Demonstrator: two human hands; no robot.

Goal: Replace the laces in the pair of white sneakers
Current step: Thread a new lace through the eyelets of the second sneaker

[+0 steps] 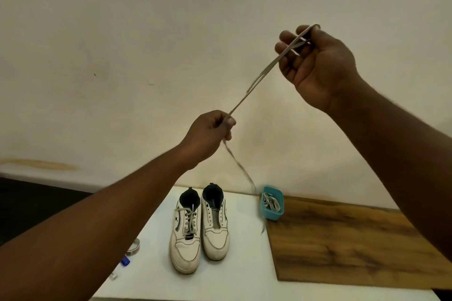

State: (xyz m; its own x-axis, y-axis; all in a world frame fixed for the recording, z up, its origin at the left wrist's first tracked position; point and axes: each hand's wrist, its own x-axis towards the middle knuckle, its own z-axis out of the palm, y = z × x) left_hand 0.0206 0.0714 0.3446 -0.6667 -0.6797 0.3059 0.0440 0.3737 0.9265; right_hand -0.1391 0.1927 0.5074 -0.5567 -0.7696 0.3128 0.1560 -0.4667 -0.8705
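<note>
Teal tray [267,215], perhaps laces, beside sneakers [199,227].

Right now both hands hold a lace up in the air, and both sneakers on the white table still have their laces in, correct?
Not quite. The head view shows only the left sneaker laced; the right sneaker has bare eyelets. The rest stands: left hand and right hand hold the lace up above the white table.

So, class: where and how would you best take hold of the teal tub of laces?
Take the teal tub by its long side walls, from above: it stands upright and open-topped beside the unlaced sneaker, with its sides free.
</note>
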